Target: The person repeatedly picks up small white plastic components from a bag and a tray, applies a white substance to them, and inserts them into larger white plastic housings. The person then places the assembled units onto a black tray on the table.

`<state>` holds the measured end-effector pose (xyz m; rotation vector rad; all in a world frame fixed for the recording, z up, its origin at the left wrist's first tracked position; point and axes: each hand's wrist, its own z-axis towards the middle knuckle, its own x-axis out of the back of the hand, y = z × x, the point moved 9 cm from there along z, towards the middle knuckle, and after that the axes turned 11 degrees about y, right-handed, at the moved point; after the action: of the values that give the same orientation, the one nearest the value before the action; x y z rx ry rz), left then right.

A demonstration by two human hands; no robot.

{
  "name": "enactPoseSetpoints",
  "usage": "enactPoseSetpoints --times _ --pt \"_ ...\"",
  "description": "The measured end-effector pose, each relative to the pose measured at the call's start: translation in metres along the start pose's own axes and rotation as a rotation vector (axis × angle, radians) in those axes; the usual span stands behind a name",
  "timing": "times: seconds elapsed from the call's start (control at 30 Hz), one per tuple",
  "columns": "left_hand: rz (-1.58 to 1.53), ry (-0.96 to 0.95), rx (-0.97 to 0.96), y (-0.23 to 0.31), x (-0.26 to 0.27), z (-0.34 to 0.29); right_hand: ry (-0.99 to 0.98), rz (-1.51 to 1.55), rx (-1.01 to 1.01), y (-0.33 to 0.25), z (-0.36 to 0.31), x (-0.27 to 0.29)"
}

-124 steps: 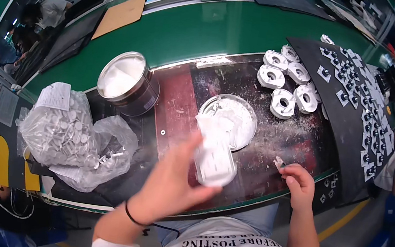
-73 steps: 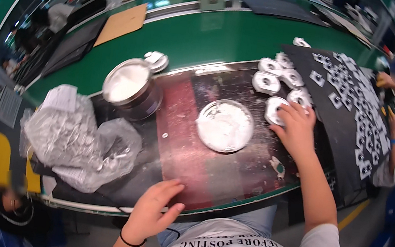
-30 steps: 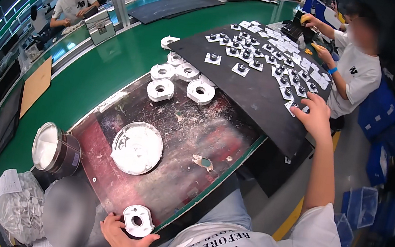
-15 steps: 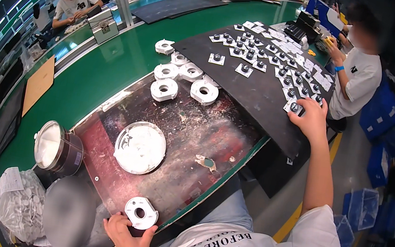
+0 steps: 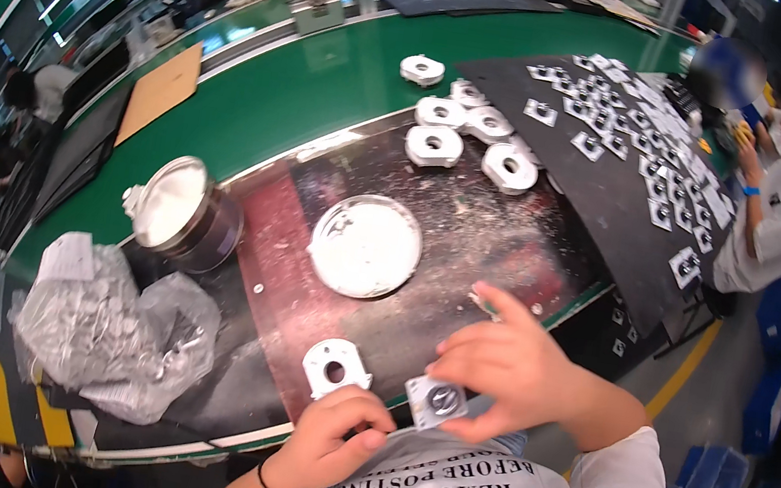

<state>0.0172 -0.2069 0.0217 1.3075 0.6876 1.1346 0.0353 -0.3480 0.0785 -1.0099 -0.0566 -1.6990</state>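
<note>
Fingers of the right hand [image 5: 511,369] are pinching a small square grey part [image 5: 434,400] by its edges, holding it up over the near edge of the bench [image 5: 333,86], with the index finger sticking out straight. Curled fingers of the left hand [image 5: 335,436] are closing around the lower rim of a white ring-shaped housing [image 5: 334,366], which is sitting at the near edge of the dark metal work plate [image 5: 470,245], just left of the square part.

Further in on that plate, a round white dish [image 5: 365,246] is lying near its middle, and a metal tin of white paste [image 5: 180,212] is standing at its left end. A crumpled clear plastic bag [image 5: 104,329] is lying near the bench's left near corner. Four more white housings [image 5: 471,135] are clustering at the plate's far edge, with a fifth just beyond them on the green surface. A black mat [image 5: 614,146] is stretching toward the bench's right end, carrying rows of small square parts. Another person [image 5: 774,213] is working at that right end.
</note>
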Motion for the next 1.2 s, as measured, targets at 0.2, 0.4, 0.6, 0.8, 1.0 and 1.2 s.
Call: enactPoseSetpoints --times 0.2,0.4,0.6,0.8,1.0,1.2 --pt "-0.197 0.042 0.243 -0.031 0.002 -0.021 -0.033 0.14 0.072 -0.015 0.017 -0.032" --pt "-0.759 0.227 0.575 -0.053 0.006 -0.041 0.089 0.15 0.124 -0.016 0.008 -0.041" --pt "0.047 0.25 0.164 -0.033 0.027 -0.039 0.098 0.221 0.118 -0.02 -0.002 -0.048" --pt "0.304 0.395 -0.177 -0.002 0.036 -0.04 -0.01 0.522 -0.235 -0.001 -0.003 -0.076" --pt "0.115 0.468 0.232 -0.047 0.055 -0.045 -0.023 0.094 0.045 -0.021 0.023 -0.08" --pt "-0.335 0.452 0.586 -0.072 0.051 -0.043 -0.013 0.003 0.074 -0.012 0.035 -0.091"
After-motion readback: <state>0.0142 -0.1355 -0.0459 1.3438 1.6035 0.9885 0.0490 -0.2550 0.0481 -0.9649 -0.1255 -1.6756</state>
